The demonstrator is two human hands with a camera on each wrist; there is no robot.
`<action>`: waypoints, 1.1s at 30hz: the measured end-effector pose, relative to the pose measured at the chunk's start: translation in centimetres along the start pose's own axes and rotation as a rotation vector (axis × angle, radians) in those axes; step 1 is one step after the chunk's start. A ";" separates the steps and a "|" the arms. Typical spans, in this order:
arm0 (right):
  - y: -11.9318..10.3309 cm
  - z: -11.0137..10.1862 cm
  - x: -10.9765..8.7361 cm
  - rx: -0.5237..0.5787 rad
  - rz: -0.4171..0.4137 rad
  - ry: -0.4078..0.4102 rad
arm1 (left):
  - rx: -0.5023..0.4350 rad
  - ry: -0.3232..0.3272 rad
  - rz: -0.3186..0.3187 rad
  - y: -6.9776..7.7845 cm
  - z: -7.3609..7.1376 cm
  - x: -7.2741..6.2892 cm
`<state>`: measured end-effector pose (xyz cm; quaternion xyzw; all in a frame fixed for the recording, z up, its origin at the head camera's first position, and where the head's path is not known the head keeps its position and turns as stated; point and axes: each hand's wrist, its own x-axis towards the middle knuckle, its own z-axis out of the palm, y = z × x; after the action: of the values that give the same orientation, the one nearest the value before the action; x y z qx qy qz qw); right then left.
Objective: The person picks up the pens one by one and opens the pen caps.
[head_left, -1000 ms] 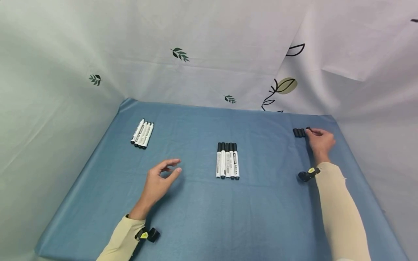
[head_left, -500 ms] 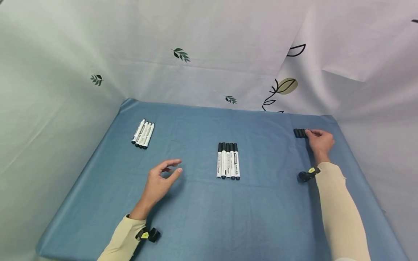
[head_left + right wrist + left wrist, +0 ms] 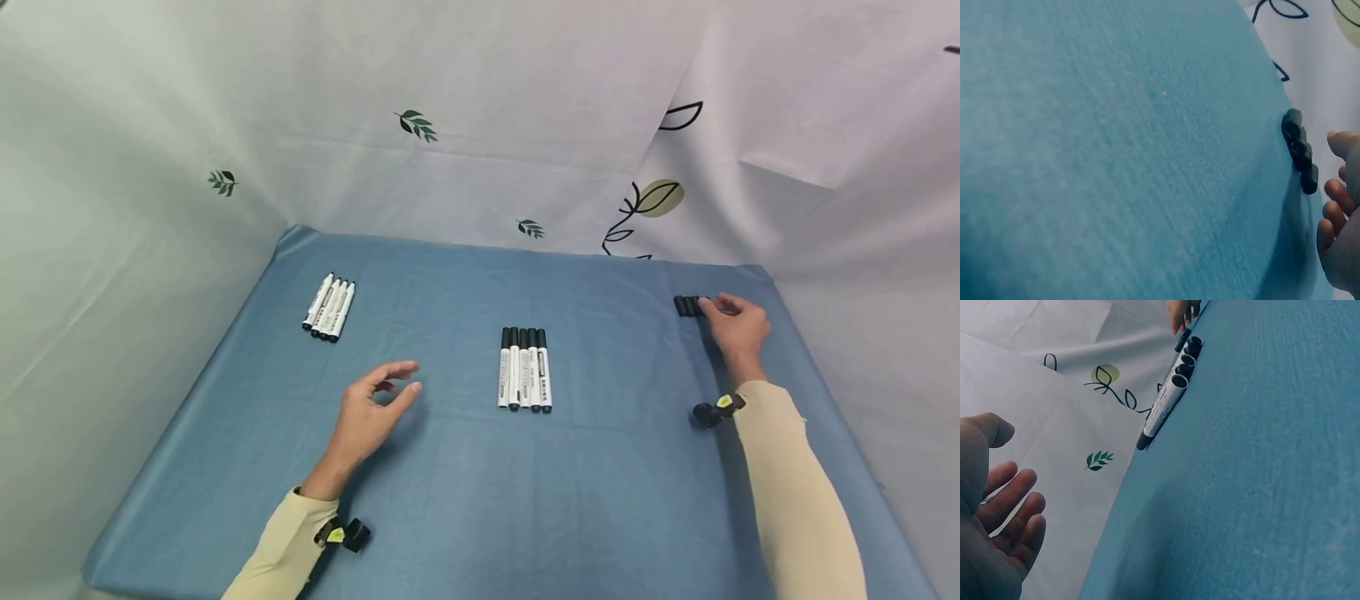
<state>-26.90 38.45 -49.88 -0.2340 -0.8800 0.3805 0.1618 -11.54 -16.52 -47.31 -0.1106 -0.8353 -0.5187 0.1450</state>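
Note:
My right hand [image 3: 738, 329] hovers at the right end of a row of black marker caps [image 3: 686, 306], near the table's far right corner. In the right wrist view a gap shows between the caps [image 3: 1300, 153] and the loosely curled fingers of my right hand [image 3: 1342, 209], and nothing is seen in its grasp. My left hand [image 3: 371, 421] hangs above the cloth left of the middle, fingers relaxed and holding nothing. Nearest to it, several capped whiteboard markers [image 3: 524, 371] lie side by side, black caps pointing away.
Several white markers without caps [image 3: 328, 308] lie together at the far left of the blue tablecloth [image 3: 480, 492]. A pale curtain [image 3: 480, 125] with leaf prints rises behind the table and along both sides.
My right hand set a black cap down at the right end of the cap row, let it go and drew slightly away. The left hand has hardly moved.

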 end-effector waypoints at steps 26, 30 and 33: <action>-4.5 -3.5 -7.1 0.175 -0.597 -0.031 | -0.010 -0.094 0.017 -1.6 1.5 2.2; -5.9 -3.6 -9.0 0.164 -0.665 -0.074 | -0.011 -0.123 -0.001 -1.2 2.5 2.7; -6.6 -3.3 -10.4 0.156 -0.722 -0.087 | 0.001 -0.154 -0.011 -0.8 3.4 3.2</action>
<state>-18.53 30.85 -43.92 0.1209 -0.8802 0.3744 0.2652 -15.28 -13.71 -48.29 -0.1457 -0.8447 -0.5092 0.0774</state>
